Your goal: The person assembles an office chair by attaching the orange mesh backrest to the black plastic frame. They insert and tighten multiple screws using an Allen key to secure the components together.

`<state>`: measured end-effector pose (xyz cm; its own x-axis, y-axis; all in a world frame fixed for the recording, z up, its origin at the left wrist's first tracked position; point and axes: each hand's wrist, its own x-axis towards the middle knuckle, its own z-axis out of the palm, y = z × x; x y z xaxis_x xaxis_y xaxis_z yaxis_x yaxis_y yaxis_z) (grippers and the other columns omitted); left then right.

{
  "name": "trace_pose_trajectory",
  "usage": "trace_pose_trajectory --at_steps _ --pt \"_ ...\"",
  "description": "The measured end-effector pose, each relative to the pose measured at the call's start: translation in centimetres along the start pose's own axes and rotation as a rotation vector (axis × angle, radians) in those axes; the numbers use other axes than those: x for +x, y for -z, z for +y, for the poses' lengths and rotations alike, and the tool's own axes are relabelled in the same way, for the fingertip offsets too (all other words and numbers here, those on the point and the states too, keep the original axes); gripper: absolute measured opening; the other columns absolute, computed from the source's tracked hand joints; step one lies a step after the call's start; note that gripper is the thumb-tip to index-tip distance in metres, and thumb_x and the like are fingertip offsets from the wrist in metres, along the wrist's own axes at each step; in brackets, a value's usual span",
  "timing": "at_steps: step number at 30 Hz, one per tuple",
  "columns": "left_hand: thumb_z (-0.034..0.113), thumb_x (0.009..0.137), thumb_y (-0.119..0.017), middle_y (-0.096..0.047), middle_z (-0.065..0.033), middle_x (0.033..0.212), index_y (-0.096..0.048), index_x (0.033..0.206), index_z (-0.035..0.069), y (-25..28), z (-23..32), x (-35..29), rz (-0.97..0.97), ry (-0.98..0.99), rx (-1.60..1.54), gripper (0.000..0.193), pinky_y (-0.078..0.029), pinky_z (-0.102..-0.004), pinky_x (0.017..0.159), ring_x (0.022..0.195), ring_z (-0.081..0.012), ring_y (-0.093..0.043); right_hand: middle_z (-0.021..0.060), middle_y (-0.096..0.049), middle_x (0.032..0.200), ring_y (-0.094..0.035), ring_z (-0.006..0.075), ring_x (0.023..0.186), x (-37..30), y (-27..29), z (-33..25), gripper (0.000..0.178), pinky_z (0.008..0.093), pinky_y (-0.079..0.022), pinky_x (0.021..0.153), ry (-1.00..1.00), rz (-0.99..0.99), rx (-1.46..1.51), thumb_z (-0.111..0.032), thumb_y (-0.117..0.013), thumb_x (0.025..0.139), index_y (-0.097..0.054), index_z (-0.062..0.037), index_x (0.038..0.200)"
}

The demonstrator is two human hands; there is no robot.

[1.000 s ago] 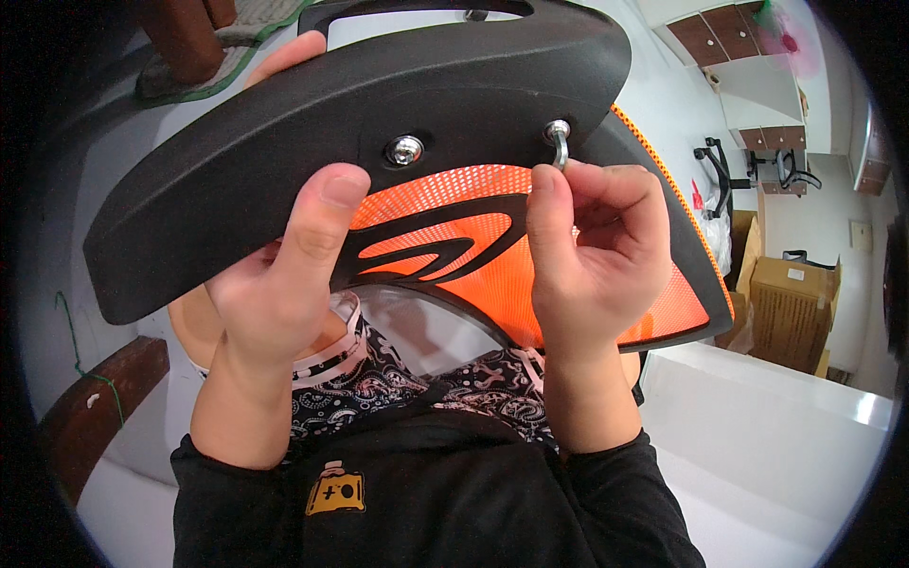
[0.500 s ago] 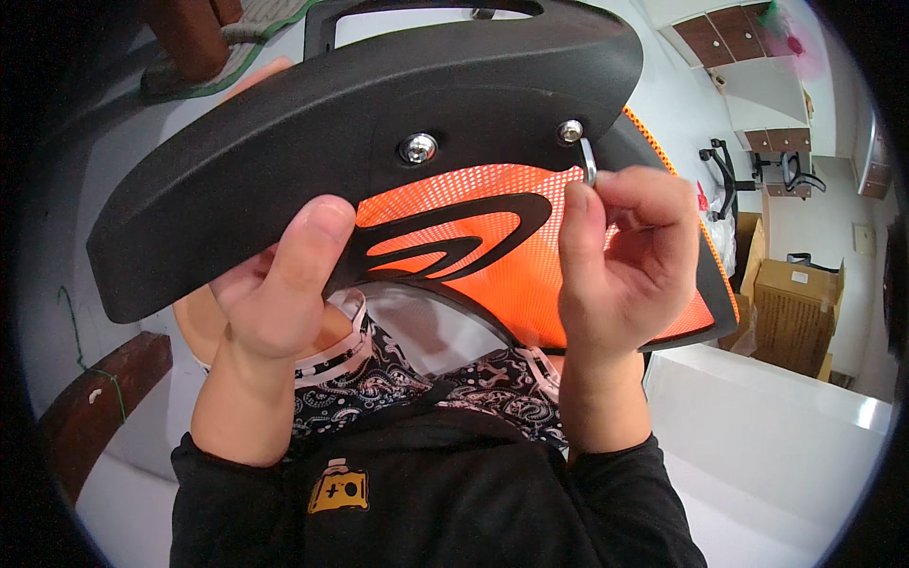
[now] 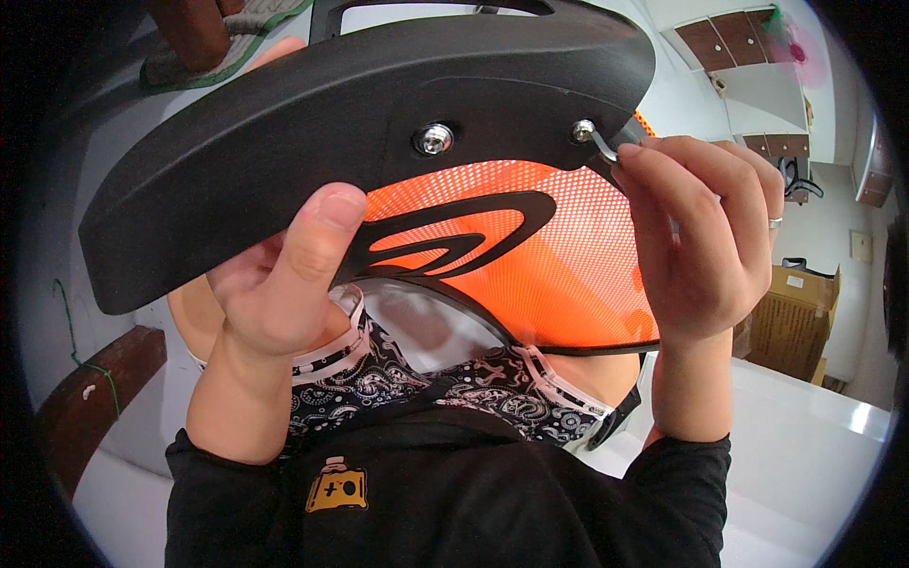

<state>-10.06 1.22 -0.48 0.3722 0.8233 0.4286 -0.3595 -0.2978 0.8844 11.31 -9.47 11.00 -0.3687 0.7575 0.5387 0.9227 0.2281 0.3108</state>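
Right hand (image 3: 696, 251) is pinching the short bent arm of a small metal hex key (image 3: 604, 145), fingertips pressed together around it, the key's tip sitting in the right-hand bolt (image 3: 581, 129). Left hand (image 3: 284, 284) is bracing the chair part from below, thumb pressed flat against the black frame and fingers curled behind it. Black plastic frame (image 3: 312, 142) is lying tilted just in front of the person's chest, broad, curved and matte, carrying a second, dome-headed bolt (image 3: 433, 139) near its middle. Orange mesh panel (image 3: 559, 265), taut and finely perforated, is hanging beneath the frame, crossed by black curved ribs. Judged by its build, the frame is stiff, moderately light and bulky, best gripped at its thick moulded edge rather than by the yielding mesh; the key is thin, smooth and liable to slip. Cardboard boxes (image 3: 781, 322) are standing far right, beside a white desk (image 3: 814, 445).
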Motion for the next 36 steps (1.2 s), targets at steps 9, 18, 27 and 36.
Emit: trace_pose_trajectory --at_steps 9,18,27,36 --pt "0.017 0.082 -0.058 -0.052 -0.0203 0.130 -0.035 0.139 -0.005 -0.3 0.6 0.1 0.007 0.055 0.019 0.066 -0.038 -0.0406 0.106 0.121 -0.0298 -0.052 0.0011 -0.067 0.087 -0.059 0.0169 0.081 1.7 1.0 0.3 0.024 0.0301 -0.043 0.072 0.183 -0.112 -0.103 -0.012 -0.077 0.065 -0.072 -0.0128 0.088" --pt "0.016 0.078 -0.056 -0.054 -0.0208 0.127 -0.034 0.140 -0.006 -0.7 1.2 0.2 0.018 0.084 0.026 0.069 -0.041 -0.0399 0.104 0.117 -0.0298 -0.055 0.0004 -0.066 0.087 -0.060 0.0168 0.085 3.3 2.1 -0.2 0.024 0.0348 -0.041 0.079 0.267 -0.226 -0.164 -0.021 -0.069 0.065 -0.073 -0.0158 0.088" --pt "0.011 0.077 -0.054 -0.055 -0.0205 0.124 -0.034 0.140 -0.006 -1.0 1.5 0.4 0.030 0.080 -0.021 0.068 -0.044 -0.0385 0.100 0.114 -0.0291 -0.057 0.0019 -0.066 0.088 -0.060 0.0181 0.086 4.1 2.7 -0.1 0.028 0.0362 -0.041 0.081 0.305 -0.306 -0.160 -0.022 -0.068 0.064 -0.073 -0.0121 0.089" --pt "0.005 0.077 -0.051 -0.049 -0.0231 0.131 -0.031 0.140 -0.007 -0.3 0.9 0.5 -0.089 -0.025 -0.021 0.067 -0.042 -0.0393 0.102 0.117 -0.0300 -0.054 0.0011 -0.065 0.088 -0.059 0.0173 0.088 4.9 2.8 -0.8 0.027 0.0388 -0.040 0.085 0.306 -0.344 -0.223 -0.020 -0.070 0.061 -0.072 -0.0119 0.086"
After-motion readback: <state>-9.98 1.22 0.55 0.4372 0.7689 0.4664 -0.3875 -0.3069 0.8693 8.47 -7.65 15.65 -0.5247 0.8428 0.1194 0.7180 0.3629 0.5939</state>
